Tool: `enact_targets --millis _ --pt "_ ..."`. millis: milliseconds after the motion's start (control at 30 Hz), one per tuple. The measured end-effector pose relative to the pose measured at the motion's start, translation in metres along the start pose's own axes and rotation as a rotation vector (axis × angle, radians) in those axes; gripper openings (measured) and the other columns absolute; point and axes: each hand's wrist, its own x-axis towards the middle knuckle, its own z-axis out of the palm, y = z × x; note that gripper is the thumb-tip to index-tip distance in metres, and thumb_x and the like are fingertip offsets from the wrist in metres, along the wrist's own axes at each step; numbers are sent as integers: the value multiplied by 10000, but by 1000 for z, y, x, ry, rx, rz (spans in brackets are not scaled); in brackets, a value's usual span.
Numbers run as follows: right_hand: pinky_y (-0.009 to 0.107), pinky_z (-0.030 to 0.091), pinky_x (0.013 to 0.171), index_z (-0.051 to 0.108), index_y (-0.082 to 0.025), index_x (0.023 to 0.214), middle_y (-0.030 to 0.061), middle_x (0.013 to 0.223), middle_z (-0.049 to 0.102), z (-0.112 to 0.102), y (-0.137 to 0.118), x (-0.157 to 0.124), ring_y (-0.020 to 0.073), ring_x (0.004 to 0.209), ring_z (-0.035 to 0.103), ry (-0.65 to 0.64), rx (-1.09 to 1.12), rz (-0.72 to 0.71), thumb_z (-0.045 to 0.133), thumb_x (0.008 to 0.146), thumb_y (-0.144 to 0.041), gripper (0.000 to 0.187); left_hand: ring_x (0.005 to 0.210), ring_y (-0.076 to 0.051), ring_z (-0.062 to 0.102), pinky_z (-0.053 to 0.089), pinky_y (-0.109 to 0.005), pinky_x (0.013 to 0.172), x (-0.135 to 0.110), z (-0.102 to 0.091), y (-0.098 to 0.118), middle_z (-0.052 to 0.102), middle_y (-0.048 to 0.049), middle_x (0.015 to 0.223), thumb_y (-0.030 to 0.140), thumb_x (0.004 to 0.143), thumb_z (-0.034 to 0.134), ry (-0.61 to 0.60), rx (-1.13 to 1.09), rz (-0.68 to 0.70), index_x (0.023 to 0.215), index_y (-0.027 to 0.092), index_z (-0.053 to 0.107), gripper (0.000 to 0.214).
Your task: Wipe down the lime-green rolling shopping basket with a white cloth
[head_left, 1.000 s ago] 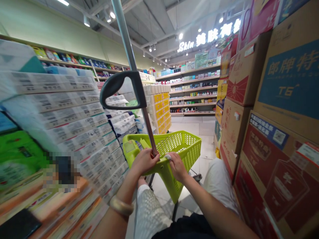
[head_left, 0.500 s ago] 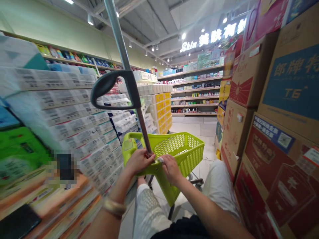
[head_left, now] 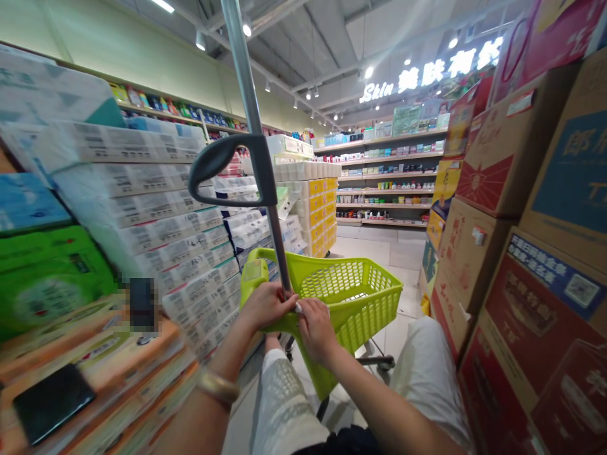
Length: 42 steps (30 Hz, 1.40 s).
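A lime-green plastic shopping basket [head_left: 365,297] on wheels stands in the aisle in front of me. A metal pole [head_left: 256,133] with a dark grey loop handle [head_left: 227,167] rises from its near rim. My left hand [head_left: 268,304] is closed around the rim at the foot of the pole. My right hand [head_left: 315,328] grips the same rim just to the right, fingers curled, nearly touching the left. A gold bangle [head_left: 218,385] sits on my left wrist. The basket looks empty.
Stacked white tissue packs [head_left: 156,208] and green and orange packs [head_left: 52,278] crowd the left. Brown and red cardboard boxes [head_left: 521,265] are piled on the right. Shelves [head_left: 384,183] of goods stand beyond the tiled floor [head_left: 403,253]. A black phone [head_left: 52,403] lies on the packs at lower left.
My right hand has slid left along the rim towards the pole and my left hand. The view has swung a little, so the basket sits further right.
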Motion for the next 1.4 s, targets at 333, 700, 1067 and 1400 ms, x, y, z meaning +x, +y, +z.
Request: enact_targets --millis 333,700,1067,1400 --pt "377 397 901 615 -210 1006 61 981 629 -26 59 -17 214 966 534 104 -70 111 354 917 -166 279 751 -190 639 474 -295 731 -5 4 -1 691 -33 782 407 745 615 142 104 -54 832 195 660 233" --pt "406 360 1009 595 -188 1153 95 1130 621 2 17 -5 239 1093 507 -27 -67 -70 466 887 -201 296 1278 -234 455 302 -409 1110 -36 68 38 516 -130 1336 114 803 451 471 372 352 1430 163 304 646" --pt "397 361 984 584 -150 1122 107 1094 605 -35 84 -20 238 1067 472 27 -178 72 356 928 -165 300 981 -259 593 254 -415 1122 -22 81 33 663 -123 825 143 788 460 203 603 190 958 98 662 268" --pt "358 350 962 586 -213 1126 61 1092 605 -7 39 -19 213 1045 476 82 -110 25 408 906 -156 288 935 -265 561 277 -445 1098 -34 76 30 624 -88 828 151 785 462 212 671 242 986 132 627 260"
